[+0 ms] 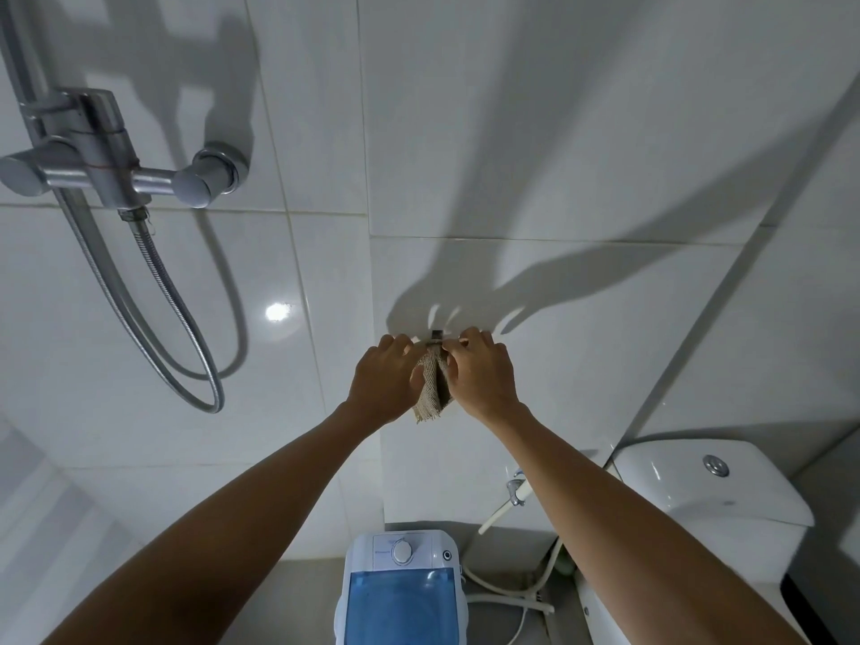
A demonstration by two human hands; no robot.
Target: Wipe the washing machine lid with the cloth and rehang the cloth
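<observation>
Blue translucent plastic forms the lid [401,602] of the small white washing machine [401,551] at the bottom of the view, directly below the raised arms, with a round white dial on its control strip. Just right of it stands a glossy white ceramic toilet tank [707,493] with a chrome flush button on top, and a pale hose runs along the floor between the two. Higher up, both bare forearms reach to the white tiled wall [581,132]. The left hand [384,381] has its fingers curled against the beige, coarse-woven cloth [433,388], gripping its left side. The right hand [481,372] pinches the cloth's upper edge with bent fingertips, right at a small dark wall hook [436,336]. The cloth hangs bunched between the two hands, its frayed lower corner drooping against the tile; whether it is already caught on the hook cannot be told. Farther to the left, a chrome shower mixer [116,172] juts from the wall, and its ribbed metal hose [186,356] loops down below it.
</observation>
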